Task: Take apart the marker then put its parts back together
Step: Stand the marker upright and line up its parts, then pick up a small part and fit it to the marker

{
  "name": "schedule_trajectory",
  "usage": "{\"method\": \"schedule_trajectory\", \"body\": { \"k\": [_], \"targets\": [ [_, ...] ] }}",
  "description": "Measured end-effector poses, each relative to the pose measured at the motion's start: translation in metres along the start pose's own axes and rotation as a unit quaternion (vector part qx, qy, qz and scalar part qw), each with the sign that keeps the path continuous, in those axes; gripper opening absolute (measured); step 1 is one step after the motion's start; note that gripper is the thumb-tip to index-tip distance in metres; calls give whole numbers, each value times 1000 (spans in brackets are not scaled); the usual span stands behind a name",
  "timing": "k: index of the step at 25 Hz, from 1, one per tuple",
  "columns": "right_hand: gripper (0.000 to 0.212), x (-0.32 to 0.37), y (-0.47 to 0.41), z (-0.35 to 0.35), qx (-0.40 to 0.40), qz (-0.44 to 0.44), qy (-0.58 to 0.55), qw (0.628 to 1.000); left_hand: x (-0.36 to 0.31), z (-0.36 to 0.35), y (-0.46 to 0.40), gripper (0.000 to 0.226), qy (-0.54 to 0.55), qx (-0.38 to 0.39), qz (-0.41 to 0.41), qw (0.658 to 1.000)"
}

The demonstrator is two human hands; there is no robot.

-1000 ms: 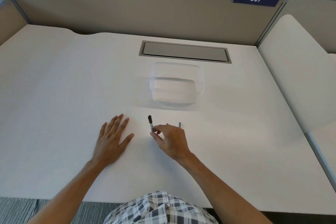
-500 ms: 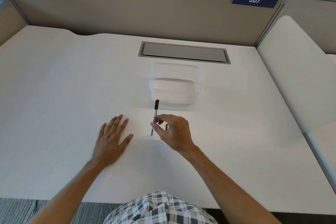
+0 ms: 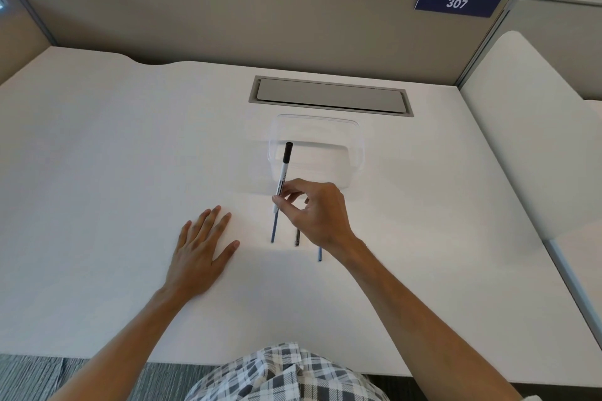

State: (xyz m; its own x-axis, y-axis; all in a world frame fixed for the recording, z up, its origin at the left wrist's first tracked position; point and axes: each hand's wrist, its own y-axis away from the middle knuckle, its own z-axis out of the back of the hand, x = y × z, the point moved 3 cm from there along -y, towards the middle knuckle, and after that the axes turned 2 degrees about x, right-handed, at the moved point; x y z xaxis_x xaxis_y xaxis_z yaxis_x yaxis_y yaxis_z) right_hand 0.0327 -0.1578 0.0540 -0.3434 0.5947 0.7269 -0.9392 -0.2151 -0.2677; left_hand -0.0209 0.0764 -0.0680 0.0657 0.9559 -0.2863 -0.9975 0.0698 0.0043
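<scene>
My right hand (image 3: 314,213) pinches a thin marker (image 3: 282,176) between thumb and fingers, just below its middle. The marker has a white printed barrel, a black cap pointing away from me and a blue-grey lower end; it stands nearly upright, its cap overlapping the clear container. Two short thin pieces lie on the white desk (image 3: 97,172) under that hand: a dark one (image 3: 297,238) and a blue one (image 3: 320,254), both partly hidden by hand and wrist. My left hand (image 3: 202,247) rests flat on the desk with fingers spread, left of the marker, holding nothing.
A clear plastic container (image 3: 355,127) stands just beyond the marker. Behind it a grey cable hatch (image 3: 329,96) is set into the desk. Beige partition walls close the back and the right; a blue "307" sign (image 3: 457,3) hangs on the partition.
My right hand has raised the marker off the desk and tipped it up, its cap now reaching the container. The two thin pieces beneath the hand show more. The left hand stayed put.
</scene>
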Motion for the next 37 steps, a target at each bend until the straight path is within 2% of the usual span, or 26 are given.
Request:
{"method": "schedule_trajectory", "body": {
  "k": [8, 14, 19, 23, 25, 30, 33, 37],
  "targets": [
    [8, -2, 1, 8, -7, -21, -33, 999, -1, 2, 0, 72, 4, 10, 0, 1000],
    [12, -16, 23, 4, 12, -69, -25, 997, -9, 11, -3, 76, 41, -6, 4, 999],
    [12, -27, 36, 6, 9, -93, -46, 995, -35, 34, -1, 48, 74, -110, -22, 991],
    [11, -35, 42, 4, 20, -115, -78, 990, -60, 52, 3, 38, 77, -207, -77, 972],
    [11, -37, 44, 0, 32, -127, -89, 987, -71, 59, 3, 38, 60, -230, -122, 964],
    [10, -30, 48, -11, 69, -132, -122, 981, -86, 60, 0, 31, 7, -183, -242, 953],
    [11, -27, 49, -17, 87, -139, -128, 978, -84, 57, 4, 19, 16, -192, -250, 949],
    [18, -26, 48, -22, 109, -157, -152, 970, -77, 56, 10, 23, 40, -184, -214, 958]
  ]
}}
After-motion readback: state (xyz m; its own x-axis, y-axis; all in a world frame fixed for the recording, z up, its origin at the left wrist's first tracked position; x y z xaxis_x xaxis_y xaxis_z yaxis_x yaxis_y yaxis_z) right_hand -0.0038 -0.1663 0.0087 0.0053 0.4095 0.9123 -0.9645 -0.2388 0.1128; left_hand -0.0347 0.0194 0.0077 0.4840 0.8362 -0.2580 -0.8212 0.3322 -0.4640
